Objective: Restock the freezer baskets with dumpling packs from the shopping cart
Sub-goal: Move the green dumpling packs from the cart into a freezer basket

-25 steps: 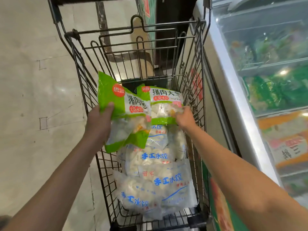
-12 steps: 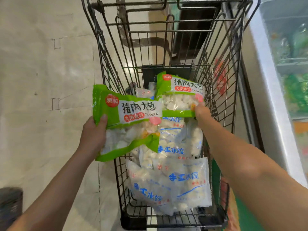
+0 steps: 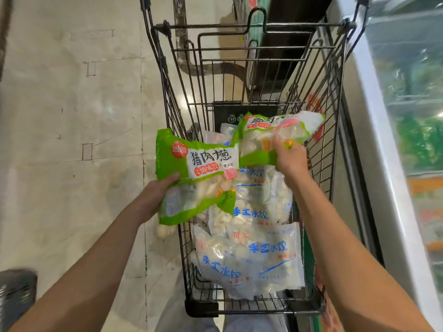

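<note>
Each hand grips a green dumpling pack: left hand (image 3: 153, 197) one (image 3: 194, 178), right hand (image 3: 291, 159) another (image 3: 261, 137), lifted above the cart (image 3: 239, 305). Next, I'd guess, swing both right toward the freezer (image 3: 374, 144).

Shopping cart (image 3: 249, 47): open at top, far half of the basket bare wire, reachable from above. Near half blocked by stacked clear dumpling packs (image 3: 259, 250). Wire sides closed off passage left and right. Freezer (image 3: 374, 149) stood just beside the cart's right side; open floor (image 3: 72, 140) lay left.
</note>
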